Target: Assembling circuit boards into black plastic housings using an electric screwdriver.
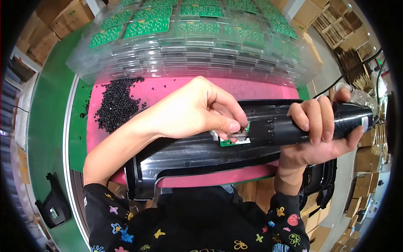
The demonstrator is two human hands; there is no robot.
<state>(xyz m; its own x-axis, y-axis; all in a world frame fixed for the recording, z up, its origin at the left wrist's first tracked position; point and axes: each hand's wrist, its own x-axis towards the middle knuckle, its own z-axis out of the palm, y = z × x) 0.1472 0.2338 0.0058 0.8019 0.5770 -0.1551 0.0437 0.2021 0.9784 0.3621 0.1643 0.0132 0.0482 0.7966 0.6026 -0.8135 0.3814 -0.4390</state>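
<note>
A pink mat [176, 90] covers my bench, and a long black plastic housing [189, 157] lies across it in front of me. My right hand [323, 134] is wrapped around a black electric screwdriver [302, 126], held level over the housing. My left hand [197, 111] pinches the small green circuit board [235, 140] seated on the housing, right at the screwdriver's tip.

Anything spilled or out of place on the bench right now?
Only the small black pellets: they lie loose in a scattered heap on the pink mat, left of the left hand, in no container. The stacked clear trays behind look orderly.
</note>
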